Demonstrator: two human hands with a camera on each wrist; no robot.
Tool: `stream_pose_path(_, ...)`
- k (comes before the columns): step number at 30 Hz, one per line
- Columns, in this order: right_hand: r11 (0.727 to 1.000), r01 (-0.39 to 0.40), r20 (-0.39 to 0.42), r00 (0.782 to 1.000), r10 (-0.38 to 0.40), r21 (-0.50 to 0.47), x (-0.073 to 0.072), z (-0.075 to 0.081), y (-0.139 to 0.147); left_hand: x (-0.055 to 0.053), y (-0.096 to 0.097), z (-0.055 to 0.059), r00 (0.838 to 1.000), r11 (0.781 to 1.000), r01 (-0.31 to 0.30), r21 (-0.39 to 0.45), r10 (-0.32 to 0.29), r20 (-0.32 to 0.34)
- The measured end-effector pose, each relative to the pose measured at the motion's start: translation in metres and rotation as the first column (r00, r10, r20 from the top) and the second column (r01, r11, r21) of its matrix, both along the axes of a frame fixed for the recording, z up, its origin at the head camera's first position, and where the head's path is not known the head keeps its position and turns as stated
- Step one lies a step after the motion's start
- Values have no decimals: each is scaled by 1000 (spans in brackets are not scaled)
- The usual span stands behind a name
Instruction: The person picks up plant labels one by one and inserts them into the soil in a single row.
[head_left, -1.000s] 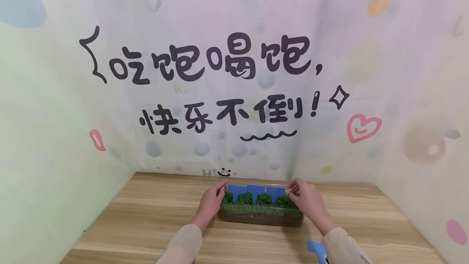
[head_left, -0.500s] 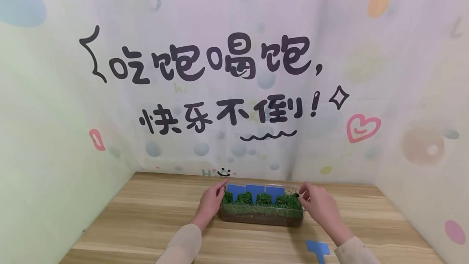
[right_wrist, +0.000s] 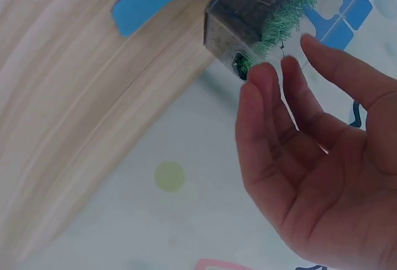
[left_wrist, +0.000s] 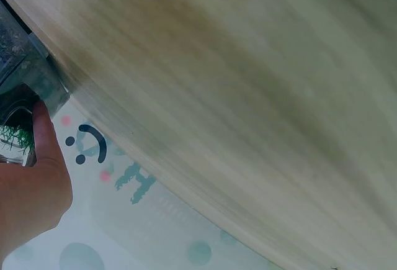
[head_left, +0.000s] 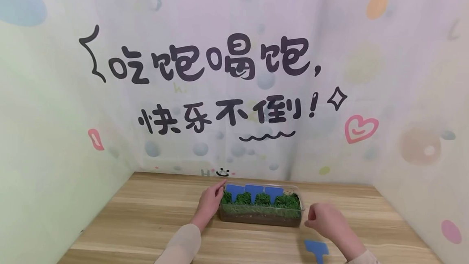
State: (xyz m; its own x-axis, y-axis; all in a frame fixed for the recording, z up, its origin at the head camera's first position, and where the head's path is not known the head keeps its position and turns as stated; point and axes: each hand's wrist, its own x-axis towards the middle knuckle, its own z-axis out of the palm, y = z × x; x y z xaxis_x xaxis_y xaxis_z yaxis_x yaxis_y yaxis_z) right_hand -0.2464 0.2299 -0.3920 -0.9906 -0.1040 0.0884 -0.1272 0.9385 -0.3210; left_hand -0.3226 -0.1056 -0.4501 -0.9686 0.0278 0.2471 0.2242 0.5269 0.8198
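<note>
A clear plastic planter box (head_left: 261, 219) stands on the wooden table, with dark soil and green grass (head_left: 289, 202) inside. Three blue T-shaped plant labels (head_left: 254, 192) stand upright in a row in the grass, toward the left and middle. My left hand (head_left: 209, 205) rests at the box's left end, a finger lying straight against its wall in the left wrist view. Off the right end is my right hand (head_left: 327, 219), fingers loosely bent; in the right wrist view the thumb is apart from the fingers and nothing is held. Another blue plant label (head_left: 316, 248) lies below it.
The wooden table (head_left: 146, 223) is bounded by a printed fabric backdrop (head_left: 220, 150) behind and on both sides. Black lettering and coloured spots cover the cloth. The planter stands close to the back edge.
My right hand has drawn back from the planter's right end, moving right and toward me, and uncovered the grass there and the loose blue label. My left hand has stayed in place.
</note>
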Motion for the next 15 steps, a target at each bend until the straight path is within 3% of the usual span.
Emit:
stream_pose_path(7, 996, 4, 120, 993, -15, 93, 11, -14, 9, 1, 0, 0, 1000, 1000, -1, -1, 1, 0)
stream_pose_path(15, 987, -11, 161, 987, -15, 161, 19, -34, 10, 2, 0, 1, 1000, 1000, 6, -2, -6, -3)
